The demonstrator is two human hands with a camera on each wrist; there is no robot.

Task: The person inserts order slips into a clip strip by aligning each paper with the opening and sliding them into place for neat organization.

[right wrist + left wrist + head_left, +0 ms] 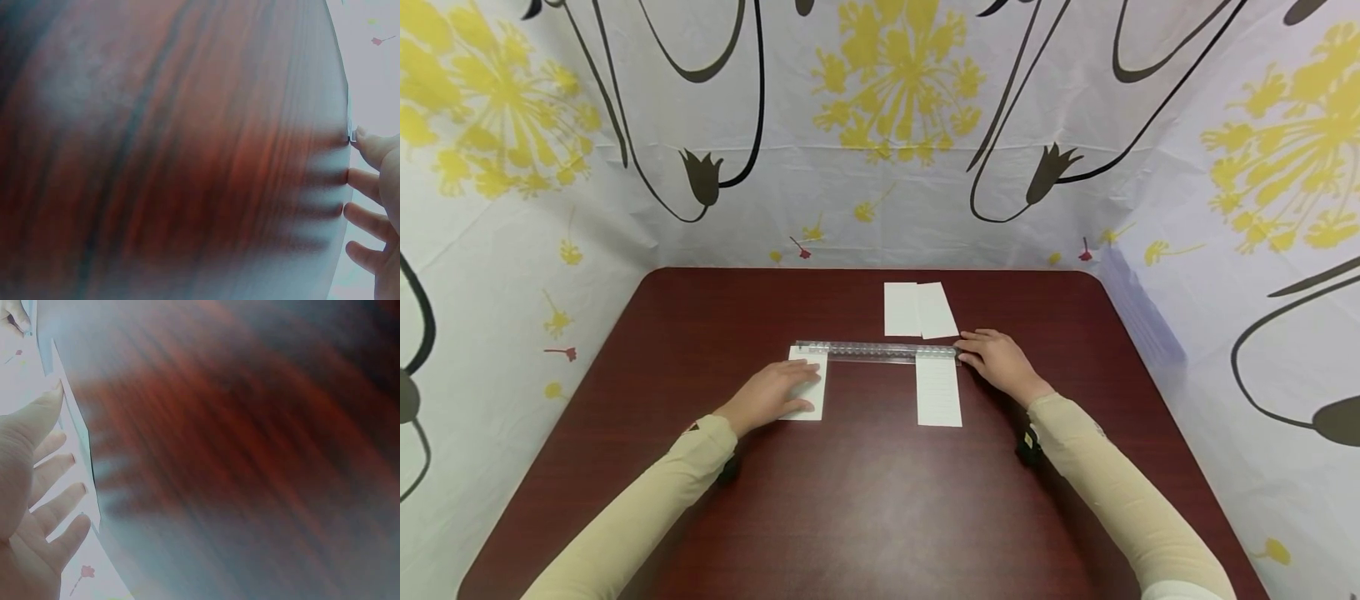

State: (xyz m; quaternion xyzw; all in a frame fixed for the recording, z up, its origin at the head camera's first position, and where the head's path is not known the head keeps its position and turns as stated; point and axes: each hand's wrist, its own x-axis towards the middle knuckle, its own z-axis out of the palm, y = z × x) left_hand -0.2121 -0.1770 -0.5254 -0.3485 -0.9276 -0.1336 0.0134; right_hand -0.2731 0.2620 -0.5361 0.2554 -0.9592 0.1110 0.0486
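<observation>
In the head view, a clear plastic ruler (872, 352) lies crosswise on the table, over the top edges of two white cards. My left hand (772, 393) rests with fingers spread on the left card (808, 408); the left wrist view also shows this hand (37, 481) with its fingers extended along the card (76, 434). The right card (938, 396) has faint lines and lies under the ruler's other end. My right hand (997, 360) touches that end with its fingertips, and the right wrist view shows its fingers (369, 220) straight and spread, thumb at the ruler's tip.
Two more white cards, one straight (901, 308) and one tilted (936, 310), lie side by side beyond the ruler. The dark red table (880, 500) has rounded far corners. A white cloth (880, 208) with yellow flower prints hangs round its far side and flanks.
</observation>
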